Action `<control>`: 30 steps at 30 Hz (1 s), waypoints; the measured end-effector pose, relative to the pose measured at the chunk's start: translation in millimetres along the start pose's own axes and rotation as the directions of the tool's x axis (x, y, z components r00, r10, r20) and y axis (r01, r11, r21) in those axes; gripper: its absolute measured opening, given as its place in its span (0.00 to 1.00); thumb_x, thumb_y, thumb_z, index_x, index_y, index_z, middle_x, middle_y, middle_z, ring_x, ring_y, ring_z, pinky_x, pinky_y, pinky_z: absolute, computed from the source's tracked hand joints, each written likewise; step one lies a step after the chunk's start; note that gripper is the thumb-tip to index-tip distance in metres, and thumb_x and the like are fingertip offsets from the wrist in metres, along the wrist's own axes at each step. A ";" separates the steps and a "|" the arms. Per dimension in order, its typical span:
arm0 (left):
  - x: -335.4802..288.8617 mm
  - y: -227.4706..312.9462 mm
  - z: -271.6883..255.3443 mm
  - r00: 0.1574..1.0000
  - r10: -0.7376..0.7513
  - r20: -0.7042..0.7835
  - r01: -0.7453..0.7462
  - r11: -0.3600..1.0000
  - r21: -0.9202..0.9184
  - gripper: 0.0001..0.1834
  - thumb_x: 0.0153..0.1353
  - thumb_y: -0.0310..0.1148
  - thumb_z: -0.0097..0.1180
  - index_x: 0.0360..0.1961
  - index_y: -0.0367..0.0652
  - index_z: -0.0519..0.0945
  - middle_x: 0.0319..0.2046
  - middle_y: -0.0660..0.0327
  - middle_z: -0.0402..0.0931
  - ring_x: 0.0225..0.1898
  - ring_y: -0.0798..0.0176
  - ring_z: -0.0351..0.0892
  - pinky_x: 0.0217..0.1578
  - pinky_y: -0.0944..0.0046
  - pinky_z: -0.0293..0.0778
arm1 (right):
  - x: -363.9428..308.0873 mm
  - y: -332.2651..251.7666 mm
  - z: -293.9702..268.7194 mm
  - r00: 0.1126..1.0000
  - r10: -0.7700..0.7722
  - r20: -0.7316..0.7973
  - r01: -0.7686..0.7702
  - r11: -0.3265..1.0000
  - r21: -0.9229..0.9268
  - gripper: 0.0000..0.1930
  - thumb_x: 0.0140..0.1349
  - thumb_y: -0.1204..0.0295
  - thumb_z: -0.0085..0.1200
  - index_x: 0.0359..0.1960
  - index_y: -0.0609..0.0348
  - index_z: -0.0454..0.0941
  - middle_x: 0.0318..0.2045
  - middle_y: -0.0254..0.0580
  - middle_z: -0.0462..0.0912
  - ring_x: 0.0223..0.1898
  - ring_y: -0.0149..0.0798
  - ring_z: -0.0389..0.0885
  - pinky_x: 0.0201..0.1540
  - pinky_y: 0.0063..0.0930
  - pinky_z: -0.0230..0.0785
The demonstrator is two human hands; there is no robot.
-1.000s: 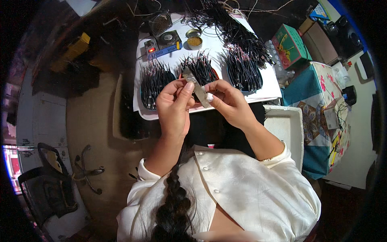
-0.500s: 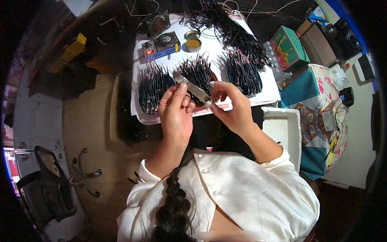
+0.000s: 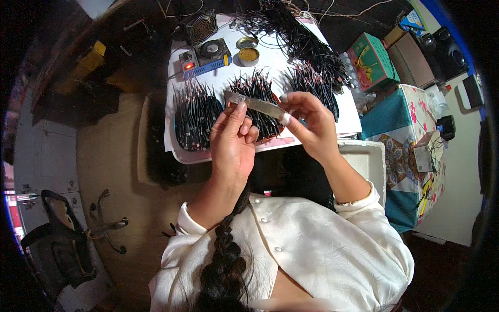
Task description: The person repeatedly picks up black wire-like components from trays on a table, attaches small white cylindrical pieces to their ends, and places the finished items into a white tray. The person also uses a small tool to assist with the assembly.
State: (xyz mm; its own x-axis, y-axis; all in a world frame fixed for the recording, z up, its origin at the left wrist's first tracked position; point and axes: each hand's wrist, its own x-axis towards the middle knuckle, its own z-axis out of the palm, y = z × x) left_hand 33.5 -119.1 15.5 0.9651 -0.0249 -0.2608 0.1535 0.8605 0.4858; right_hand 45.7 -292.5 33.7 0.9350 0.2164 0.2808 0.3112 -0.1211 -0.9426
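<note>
My left hand (image 3: 232,140) is closed, its thumb pinching a flat, shiny grey-brown strip (image 3: 266,108) near the left end. A pale, crinkled bit sits by that thumb; I cannot tell what the strip is. My right hand (image 3: 316,125) has its thumb at the strip's other end, with white coverings on the thumb and forefinger tips. The strip bows slightly between both hands, above the middle bundle of black cables (image 3: 253,86). Other upright bundles stand at each side, a left bundle (image 3: 196,117) and a right bundle (image 3: 313,83), with pinkish wire ends up.
On the white-covered table (image 3: 228,31) lie a small device with a red light (image 3: 188,66), a fan (image 3: 213,49), a blue tool (image 3: 208,68) and a round tin (image 3: 248,56). A heap of loose black cables (image 3: 306,39) covers the far right. A white foam box (image 3: 382,156) stands at right.
The strip has turned closer to level and now bows, where it looked straight before. My right hand has shifted right and slightly down; my left hand has moved slightly right.
</note>
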 end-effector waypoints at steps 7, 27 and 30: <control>7.6 -9.6 6.4 0.998 0.024 0.055 -0.021 0.999 -0.048 0.03 0.63 0.28 0.58 0.37 0.45 0.80 0.24 0.73 0.70 0.22 0.78 0.61 0.23 0.76 0.59 | 7.5 4.5 1.2 0.983 0.121 -0.137 -0.080 0.960 0.270 0.06 0.60 0.78 0.59 0.38 0.65 0.78 0.26 0.29 0.78 0.27 0.19 0.72 0.29 0.14 0.65; -35.1 -74.0 -167.2 0.722 -0.130 0.680 -0.667 0.135 0.733 0.07 0.58 0.26 0.58 0.38 0.36 0.81 0.26 0.56 0.79 0.27 0.58 0.81 0.28 0.61 0.75 | 167.2 105.1 -41.9 0.777 -0.432 0.458 0.587 0.234 -0.775 0.05 0.55 0.70 0.56 0.27 0.58 0.75 0.26 0.40 0.76 0.32 0.45 0.78 0.38 0.38 0.71; -33.8 -73.2 -164.7 0.714 -0.143 0.686 -0.676 0.118 0.728 0.07 0.57 0.25 0.58 0.37 0.36 0.80 0.26 0.56 0.79 0.26 0.58 0.80 0.28 0.61 0.75 | 166.1 108.2 -38.7 0.801 -0.381 0.462 0.568 0.236 -0.789 0.05 0.52 0.72 0.58 0.27 0.59 0.77 0.27 0.41 0.78 0.33 0.44 0.78 0.39 0.36 0.71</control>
State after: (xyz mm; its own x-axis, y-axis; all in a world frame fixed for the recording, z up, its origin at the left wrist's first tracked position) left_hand -45.3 -97.4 -148.7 0.8123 -0.4901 0.3162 -0.4792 -0.2516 0.8408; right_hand 241.3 -307.1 -14.6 0.5517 0.6675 0.5001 0.7382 -0.6699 0.0796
